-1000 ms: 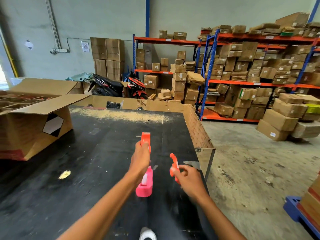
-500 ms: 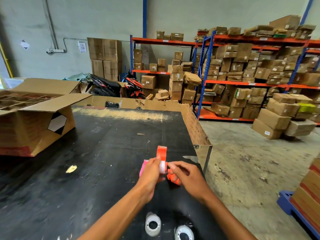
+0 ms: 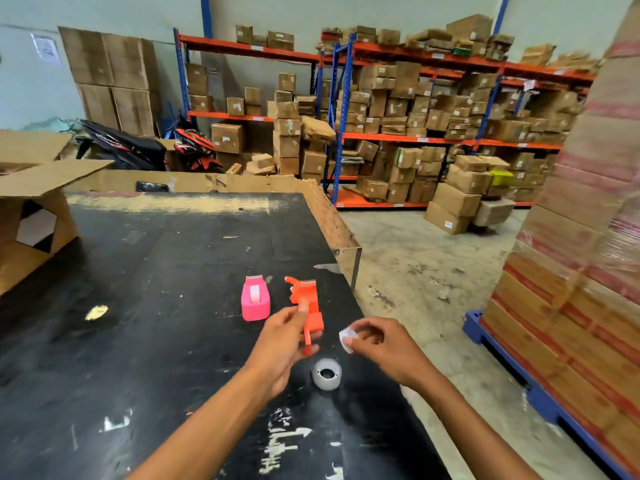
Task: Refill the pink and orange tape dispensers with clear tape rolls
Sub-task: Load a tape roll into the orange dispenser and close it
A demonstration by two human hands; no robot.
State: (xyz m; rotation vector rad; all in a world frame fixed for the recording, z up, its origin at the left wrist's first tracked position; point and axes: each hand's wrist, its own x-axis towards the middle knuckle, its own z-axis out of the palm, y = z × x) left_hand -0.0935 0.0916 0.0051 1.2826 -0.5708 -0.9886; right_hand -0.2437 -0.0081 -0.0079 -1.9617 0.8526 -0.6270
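The pink tape dispenser point(image 3: 255, 302) stands on the black table point(image 3: 145, 306) with a pale roll inside it. Just right of it my left hand point(image 3: 282, 344) grips the orange tape dispenser point(image 3: 306, 304) by its near end. My right hand point(image 3: 379, 344) pinches a small white tape core point(image 3: 347, 338) at the table's right edge. A clear tape roll point(image 3: 326, 374) lies flat on the table between my two wrists.
An open cardboard box point(image 3: 31, 209) sits at the table's left. The table's right edge point(image 3: 349, 258) drops to concrete floor. A wrapped stack of boxes on a blue pallet point(image 3: 571, 271) stands at the right. Shelves of cartons point(image 3: 415, 116) fill the back.
My hands have parted: the right one pulled a white core away to the right, the left keeps the orange dispenser. The view swung right; the pink dispenser now stands uncovered.
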